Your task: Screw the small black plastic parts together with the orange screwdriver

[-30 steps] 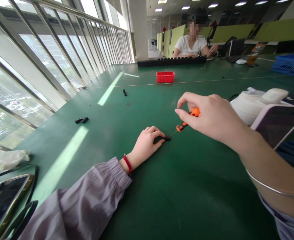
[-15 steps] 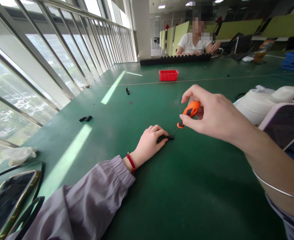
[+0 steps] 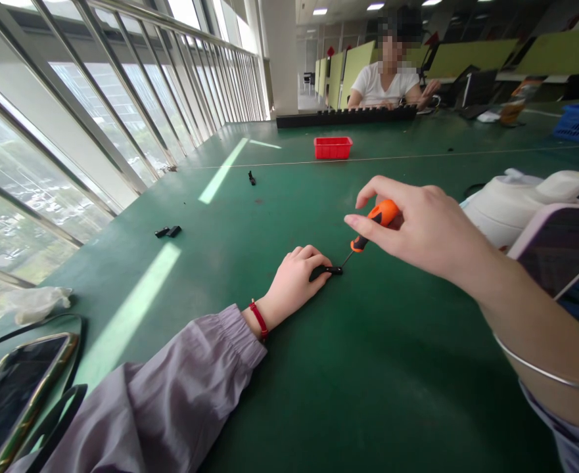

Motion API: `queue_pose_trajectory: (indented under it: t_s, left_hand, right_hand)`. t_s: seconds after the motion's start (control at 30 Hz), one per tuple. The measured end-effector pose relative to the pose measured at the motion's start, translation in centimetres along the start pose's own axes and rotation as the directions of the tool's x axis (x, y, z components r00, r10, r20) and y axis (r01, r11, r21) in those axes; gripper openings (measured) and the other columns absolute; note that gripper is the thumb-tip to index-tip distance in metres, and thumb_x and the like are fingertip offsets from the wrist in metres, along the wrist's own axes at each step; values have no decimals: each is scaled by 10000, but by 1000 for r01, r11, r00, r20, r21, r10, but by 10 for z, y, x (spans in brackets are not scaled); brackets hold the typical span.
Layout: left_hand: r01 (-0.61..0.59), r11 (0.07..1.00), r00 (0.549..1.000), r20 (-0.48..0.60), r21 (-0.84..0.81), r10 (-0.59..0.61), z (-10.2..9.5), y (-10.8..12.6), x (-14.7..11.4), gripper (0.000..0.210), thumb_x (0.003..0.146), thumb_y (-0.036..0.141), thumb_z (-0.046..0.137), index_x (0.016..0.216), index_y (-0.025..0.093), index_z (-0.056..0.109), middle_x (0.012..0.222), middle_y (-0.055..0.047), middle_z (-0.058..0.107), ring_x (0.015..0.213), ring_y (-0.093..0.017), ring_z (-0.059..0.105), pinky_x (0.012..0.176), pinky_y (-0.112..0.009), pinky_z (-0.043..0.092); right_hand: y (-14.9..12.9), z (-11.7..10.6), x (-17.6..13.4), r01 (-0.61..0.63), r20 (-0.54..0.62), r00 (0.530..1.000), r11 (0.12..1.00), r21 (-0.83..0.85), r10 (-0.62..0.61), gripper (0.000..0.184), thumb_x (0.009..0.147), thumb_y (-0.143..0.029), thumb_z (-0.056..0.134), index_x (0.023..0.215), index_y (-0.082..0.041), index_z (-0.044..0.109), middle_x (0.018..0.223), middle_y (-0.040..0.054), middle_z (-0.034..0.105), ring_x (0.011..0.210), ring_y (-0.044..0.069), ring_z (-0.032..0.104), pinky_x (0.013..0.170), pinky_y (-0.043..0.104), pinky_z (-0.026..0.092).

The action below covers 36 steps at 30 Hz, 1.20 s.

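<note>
My left hand [image 3: 296, 281] rests on the green table, its fingers closed on a small black part [image 3: 333, 270] held flat against the surface. In my right hand [image 3: 412, 220] is an orange and black screwdriver [image 3: 382, 214]. Its handle leans towards me and to the right, and the thin shaft slants down to the right end of the black part. The thumb and forefinger are loosely around the handle, with a gap between their tips. Whether the tip sits in a screw is too small to tell.
Small black pieces [image 3: 169, 232] lie to the left, another black piece [image 3: 252, 178] farther back. Beyond stand a red bin [image 3: 333, 148] and a long black strip [image 3: 346, 117], with a person behind. A white bottle [image 3: 503, 203] and a phone [image 3: 565, 243] are at right, another phone [image 3: 23, 381] at left.
My right thumb has slid left across the screwdriver handle and the fingers have loosened a little. The handle tilts slightly more to the right. My left hand has stayed put.
</note>
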<state>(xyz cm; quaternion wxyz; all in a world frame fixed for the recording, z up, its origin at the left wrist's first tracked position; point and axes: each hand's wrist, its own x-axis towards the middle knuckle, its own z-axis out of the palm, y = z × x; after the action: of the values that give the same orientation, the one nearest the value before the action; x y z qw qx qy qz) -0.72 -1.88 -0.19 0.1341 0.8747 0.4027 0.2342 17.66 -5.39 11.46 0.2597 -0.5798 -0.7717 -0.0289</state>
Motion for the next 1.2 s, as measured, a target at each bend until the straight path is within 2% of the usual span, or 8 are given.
queue_pose_trajectory:
  t_s: [0.1, 0.2, 0.37, 0.47, 0.7, 0.87, 1.03, 1.2]
  left_hand:
    - [-4, 1000, 1000, -2, 0, 4, 0, 0, 0, 144, 846, 229, 562, 951, 220, 662, 994, -38, 612, 922, -202, 535, 846, -358, 457]
    - [-6, 1000, 1000, -2, 2, 6, 0, -1, 0, 143, 846, 226, 564, 952, 215, 660, 994, -40, 611, 922, -202, 533, 845, -357, 455]
    - [-3, 1000, 1000, 1, 0, 3, 0, 0, 0, 145, 849, 233, 565, 958, 218, 660, 996, -39, 610, 915, -198, 530, 847, -358, 450]
    - [2, 1000, 1000, 4, -6, -2, -1, 0, -1, 148, 850, 237, 567, 964, 215, 658, 998, -40, 610, 916, -197, 529, 842, -356, 450]
    - [11, 1000, 1000, 15, -25, -11, -3, 1, -1, 150, 855, 244, 559, 966, 215, 654, 1003, -39, 605, 923, -195, 529, 851, -356, 446]
    - [13, 1000, 1000, 7, -27, -12, -3, 1, -1, 151, 855, 243, 554, 966, 214, 652, 1011, -41, 604, 932, -192, 531, 857, -358, 445]
    - [25, 998, 1000, 13, -60, -24, -2, 0, 0, 157, 850, 234, 558, 968, 215, 660, 1005, -42, 606, 935, -190, 536, 862, -359, 444]
    - [34, 996, 999, 8, -83, -34, -3, 0, 0, 163, 849, 232, 561, 972, 214, 666, 1004, -40, 608, 940, -188, 536, 874, -359, 441]
  right_hand:
    - [0, 0, 0, -12, 9, 1000, 1000, -8, 12, 190, 817, -406, 493, 797, -246, 592, 531, -24, 547, 478, 141, 455, 495, 258, 286]
    - [-1, 0, 0, -10, 15, 1000, 1000, -6, 10, 188, 732, -329, 574, 900, -247, 592, 568, -36, 564, 484, 134, 461, 502, 255, 292]
    - [-1, -1, 0, -11, 11, 1000, 1000, -7, 11, 263, 811, -484, 506, 746, -245, 596, 536, -25, 552, 484, 136, 448, 504, 259, 289]
    - [0, -3, -1, -17, 20, 1000, 1000, 2, 17, 315, 850, -468, 457, 681, -240, 594, 512, -18, 541, 480, 135, 435, 500, 260, 283]
    - [0, -7, -3, -11, 93, 996, 999, -32, 14, 152, 807, -362, 481, 827, -253, 585, 546, -30, 540, 481, 140, 453, 483, 247, 280]
    - [-2, -7, -3, -13, 101, 995, 999, -51, 18, 202, 792, -362, 507, 958, -259, 560, 623, -19, 595, 535, 161, 509, 506, 243, 291]
    - [-3, -6, -1, -93, 79, 992, 995, -45, 96, 322, 880, -511, 390, 820, -246, 563, 546, -7, 561, 495, 166, 478, 493, 250, 270]
    - [-6, -7, -1, -103, 108, 989, 993, 50, 97, 194, 856, -402, 449, 822, -243, 555, 595, -13, 581, 520, 154, 500, 499, 244, 287]
